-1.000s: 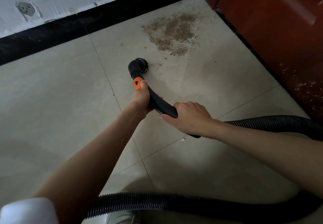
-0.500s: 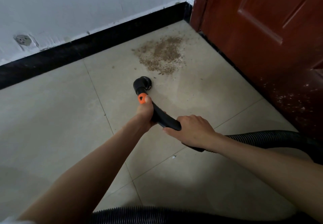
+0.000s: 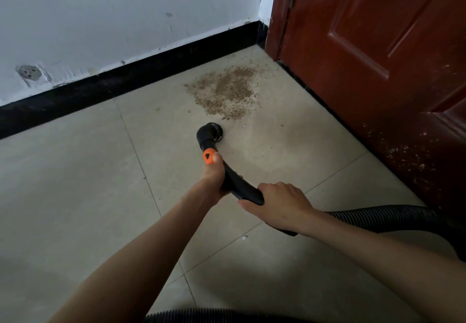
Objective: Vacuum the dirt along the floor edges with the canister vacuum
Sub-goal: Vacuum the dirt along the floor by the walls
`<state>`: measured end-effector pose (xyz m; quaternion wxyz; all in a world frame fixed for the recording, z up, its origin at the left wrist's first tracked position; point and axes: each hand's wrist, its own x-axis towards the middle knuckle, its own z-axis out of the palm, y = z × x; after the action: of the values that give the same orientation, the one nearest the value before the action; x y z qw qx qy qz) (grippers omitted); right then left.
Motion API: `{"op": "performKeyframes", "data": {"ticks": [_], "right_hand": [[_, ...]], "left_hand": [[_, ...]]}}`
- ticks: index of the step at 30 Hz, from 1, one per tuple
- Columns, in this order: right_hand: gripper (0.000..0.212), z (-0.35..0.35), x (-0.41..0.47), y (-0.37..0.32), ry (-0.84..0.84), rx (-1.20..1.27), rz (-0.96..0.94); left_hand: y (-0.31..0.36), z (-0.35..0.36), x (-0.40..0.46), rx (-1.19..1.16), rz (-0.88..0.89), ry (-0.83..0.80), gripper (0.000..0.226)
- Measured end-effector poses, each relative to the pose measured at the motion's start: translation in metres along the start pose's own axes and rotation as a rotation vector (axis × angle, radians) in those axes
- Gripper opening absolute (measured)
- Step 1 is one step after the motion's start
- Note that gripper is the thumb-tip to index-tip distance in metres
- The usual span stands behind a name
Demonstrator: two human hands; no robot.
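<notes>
In the head view, the left hand (image 3: 213, 179) grasps the curved black plastic vacuum wand (image 3: 233, 181) just below its orange collar (image 3: 208, 156); the right hand (image 3: 280, 205) clenches it nearer the ribbed black hose (image 3: 383, 218). The round black brush nozzle (image 3: 211, 133) rests on the beige tiled floor (image 3: 75, 184), at 7 o'clock of the brown granular dirt patch (image 3: 225, 90).

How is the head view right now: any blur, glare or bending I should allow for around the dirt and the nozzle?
Head view: sharp in the middle, with the dirt patch grainy but clear and the brush nozzle crisp; soft daylight with no hard glare, only a dull sheen on the door; wide-angle bending curves the black baseboard; the forearms cast a faint shadow on the tiles near the bottom edge.
</notes>
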<state>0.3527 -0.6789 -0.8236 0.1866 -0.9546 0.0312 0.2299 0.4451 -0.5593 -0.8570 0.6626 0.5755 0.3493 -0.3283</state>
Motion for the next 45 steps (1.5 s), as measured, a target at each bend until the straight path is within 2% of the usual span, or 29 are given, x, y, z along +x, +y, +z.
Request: {"op": "performKeyframes", "data": {"ticks": [7, 13, 21, 26, 29, 34, 39, 45], "right_hand": [[0.048, 0.018, -0.006, -0.025, -0.060, -0.041, -0.105], [0.051, 0.027, -0.016, -0.036, -0.154, -0.074, -0.121], [0.047, 0.025, -0.019, -0.031, -0.058, -0.223, -0.190], [0.046, 0.020, -0.017, -0.017, -0.026, -0.282, -0.171], [0.045, 0.018, -0.021, -0.001, -0.033, -0.310, -0.151], [0.042, 0.018, -0.024, 0.010, -0.078, -0.327, -0.149], [0.047, 0.015, -0.010, 0.002, -0.114, -0.327, -0.132], [0.045, 0.023, -0.008, -0.007, -0.058, -0.248, -0.094]], "left_hand": [[-0.018, -0.043, -0.009, -0.082, 0.017, 0.081, 0.039], [-0.040, -0.060, -0.020, -0.128, -0.009, 0.082, 0.041], [-0.043, -0.047, -0.032, -0.184, -0.045, -0.033, 0.038], [-0.039, -0.045, -0.032, -0.257, -0.145, -0.187, 0.044], [-0.039, -0.042, -0.030, -0.254, -0.151, -0.224, 0.045], [-0.034, -0.036, -0.021, -0.366, -0.111, -0.128, 0.053], [-0.033, -0.036, -0.021, -0.334, -0.085, -0.097, 0.058], [-0.027, -0.035, -0.020, -0.289, -0.100, -0.109, 0.054]]}}
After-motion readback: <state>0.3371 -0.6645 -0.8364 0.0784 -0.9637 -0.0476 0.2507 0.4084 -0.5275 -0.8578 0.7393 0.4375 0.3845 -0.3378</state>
